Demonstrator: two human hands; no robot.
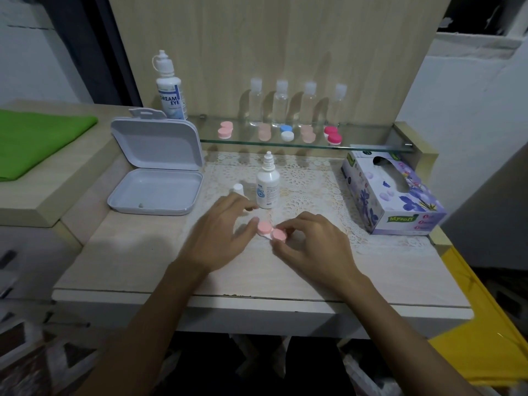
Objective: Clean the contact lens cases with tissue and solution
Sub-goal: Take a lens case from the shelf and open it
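Note:
A pink contact lens case (pixel 265 227) with two round caps lies low over the lace mat near the table's front. My left hand (pixel 220 232) holds its left cap, thumb tip against the cap's side and fingers curled above it. My right hand (pixel 311 244) pinches the right cap (pixel 278 235) between thumb and fingertips. Just behind the hands stands a small white solution bottle (pixel 267 184), and a white cap (pixel 238 188) stands to its left. The floral tissue box (pixel 394 192) sits at the right. No loose tissue is in view.
A glass shelf (pixel 371 147) at the back carries several more lens cases (pixel 286 132) and clear bottles (pixel 281 104). A large solution bottle (pixel 170 87) stands back left, behind an open white plastic box (pixel 155 172). A green cloth (pixel 37 138) lies far left.

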